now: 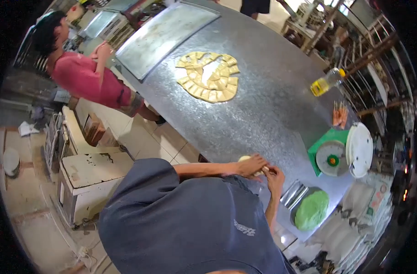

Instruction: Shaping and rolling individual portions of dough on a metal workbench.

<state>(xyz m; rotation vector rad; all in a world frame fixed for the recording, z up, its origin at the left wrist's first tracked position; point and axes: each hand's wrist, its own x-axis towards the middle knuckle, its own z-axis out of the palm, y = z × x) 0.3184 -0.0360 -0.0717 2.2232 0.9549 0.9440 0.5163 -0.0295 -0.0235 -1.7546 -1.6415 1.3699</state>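
Note:
Close to the near edge of the metal table (258,123), my left hand (253,165) curls over a lump of pale yellow dough (244,158). My right hand (276,179) meets it fingertip to fingertip, pinching a bit of the same dough between them. Partly hidden by the fingers, the dough's full shape cannot be made out. Farther up the table lie several flat yellow dough pieces (220,94), laid edge to edge in a rough ring. A smooth mound of green dough (312,210) rests right of my right hand, with a shiny metal piece (294,195) beside it.
A green weighing scale (328,137) with a round white part (359,150) stands at the right. Beyond it are an orange bundle (340,115) and a yellow-capped oil bottle (327,82). A large metal tray (167,39) lies far left, near a person in red (82,77).

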